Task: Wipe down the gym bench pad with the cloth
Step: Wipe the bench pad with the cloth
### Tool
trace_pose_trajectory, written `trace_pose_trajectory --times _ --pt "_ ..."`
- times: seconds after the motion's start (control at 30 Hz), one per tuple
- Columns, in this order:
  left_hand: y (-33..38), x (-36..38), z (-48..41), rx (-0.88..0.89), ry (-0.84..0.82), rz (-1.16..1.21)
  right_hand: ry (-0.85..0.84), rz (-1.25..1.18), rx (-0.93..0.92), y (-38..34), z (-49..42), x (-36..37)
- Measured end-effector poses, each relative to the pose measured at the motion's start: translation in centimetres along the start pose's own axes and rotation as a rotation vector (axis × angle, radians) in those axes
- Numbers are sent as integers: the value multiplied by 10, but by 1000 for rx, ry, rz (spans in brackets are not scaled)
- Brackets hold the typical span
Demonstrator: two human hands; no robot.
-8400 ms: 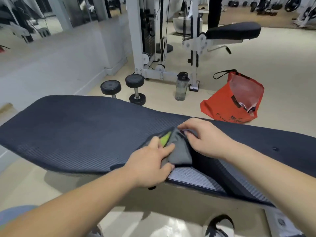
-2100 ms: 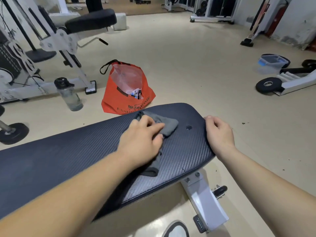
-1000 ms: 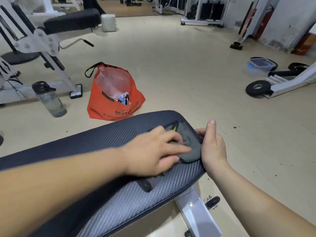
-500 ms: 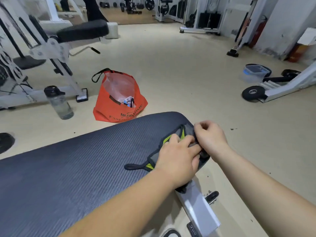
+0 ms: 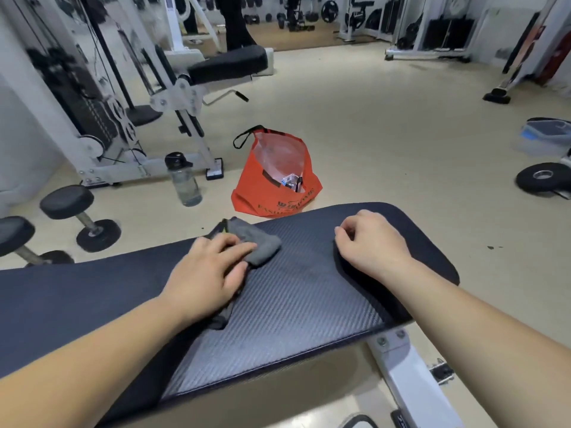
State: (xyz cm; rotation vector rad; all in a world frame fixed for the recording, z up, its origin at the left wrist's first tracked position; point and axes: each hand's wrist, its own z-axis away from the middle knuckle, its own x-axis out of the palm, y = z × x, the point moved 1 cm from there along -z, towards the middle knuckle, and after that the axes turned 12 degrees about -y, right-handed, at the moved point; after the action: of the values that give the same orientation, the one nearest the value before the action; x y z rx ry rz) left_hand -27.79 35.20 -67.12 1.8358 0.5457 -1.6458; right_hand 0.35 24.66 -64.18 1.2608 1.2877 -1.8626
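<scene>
The bench pad (image 5: 302,304) stretches across in front of me. I judge I am mid-wipe, with the near strip and the right end yet to cover. My left hand (image 5: 210,273) lies spread and flat, pressing the grey cloth (image 5: 259,242) onto the pad by its far edge. My right hand (image 5: 370,242) rests on the pad well to the right, fingers curled under, holding nothing. Next I should drag the cloth toward me under even pressure, so it doesn't bunch.
</scene>
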Motion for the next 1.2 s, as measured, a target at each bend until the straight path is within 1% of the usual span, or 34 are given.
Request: trace_pose_trajectory --times 0.07,0.1,0.13,0.17,0.2,0.23,0.3,0.37,0.47,0.57,0.63,0.67,0.73,0.83,0.93,1.0,1.03,1.1,1.13,1.2 --pt "-6 -1 -9 -331 42 -14 -6 38 -25 -5 -2 3" --pt "1 0 -17 -451 44 -19 -6 56 -29 -6 -1 3" --pt "12 1 -27 -532 40 -21 -3 66 -30 -4 -1 3" --pt "27 2 -38 -578 32 -17 3 69 -27 -1 0 2" --pt "44 4 -51 -584 20 -12 14 67 -19 4 0 1" --pt "62 7 -65 -555 7 -8 33 59 -8 11 0 -2" --pt "102 16 -87 -431 -17 -13 76 20 20 26 0 -5" --pt "142 25 -96 -272 -51 -12 117 -28 55 36 -1 -7" --pt "185 33 -78 -21 -92 21 168 -54 90 41 -2 -9" --pt "189 30 -43 223 -146 49 173 -47 86 37 -3 -12" --pt "169 25 -21 322 -220 19 136 -59 44 30 -2 -12" --pt "155 22 -11 339 -246 -25 100 -78 23 24 -1 -12" --pt "127 15 5 318 -280 -76 20 -109 -12 13 2 -8" --pt "99 0 28 271 -308 -7 -77 -137 -84 -1 11 -3" --pt "97 -11 52 217 -314 73 -144 -153 -166 -9 22 -6" --pt "100 -14 59 119 -302 217 -164 -218 -204 -11 30 -11" --pt "100 -17 56 25 -289 351 -169 -284 -213 -11 32 -12" --pt "102 -28 42 -172 -280 731 -236 -516 -204 -10 39 -15" --pt "105 -36 34 -229 -304 959 -307 -669 -199 -10 42 -18" --pt "114 -51 19 -251 -410 1358 -467 -944 -204 -8 51 -24"
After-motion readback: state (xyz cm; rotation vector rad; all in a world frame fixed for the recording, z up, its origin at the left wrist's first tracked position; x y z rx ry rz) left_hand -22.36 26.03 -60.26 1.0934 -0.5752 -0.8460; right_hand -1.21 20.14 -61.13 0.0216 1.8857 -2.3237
